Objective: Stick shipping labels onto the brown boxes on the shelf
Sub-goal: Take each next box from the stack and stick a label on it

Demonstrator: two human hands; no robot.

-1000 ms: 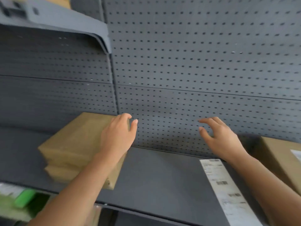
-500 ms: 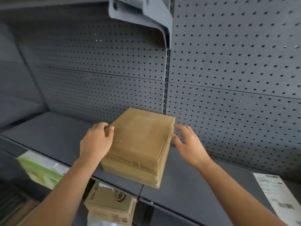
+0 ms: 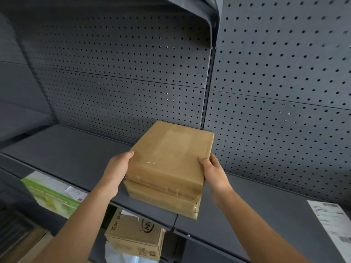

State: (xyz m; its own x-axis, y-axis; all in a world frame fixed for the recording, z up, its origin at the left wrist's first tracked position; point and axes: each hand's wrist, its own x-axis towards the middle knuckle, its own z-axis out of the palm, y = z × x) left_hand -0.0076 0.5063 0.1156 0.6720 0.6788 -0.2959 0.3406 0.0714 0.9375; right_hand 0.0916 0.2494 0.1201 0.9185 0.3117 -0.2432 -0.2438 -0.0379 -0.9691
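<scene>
A plain brown box (image 3: 171, 156) sits on top of a second brown box (image 3: 163, 200) on the dark grey shelf (image 3: 72, 154), the stack overhanging the shelf's front edge. My left hand (image 3: 117, 171) grips the top box's left side and my right hand (image 3: 214, 171) grips its right front corner. No label shows on the top face. A white strip of shipping labels (image 3: 334, 224) lies flat on the shelf at the far right.
A grey pegboard wall (image 3: 275, 92) backs the shelf, and an upper shelf bracket (image 3: 209, 18) juts out overhead. Below the shelf stand a printed cardboard carton (image 3: 134, 238) and a green-and-white box (image 3: 51, 194) on the left.
The view swung left to centre on the box stack. Both hands went from hovering open to closing on the sides of the top box.
</scene>
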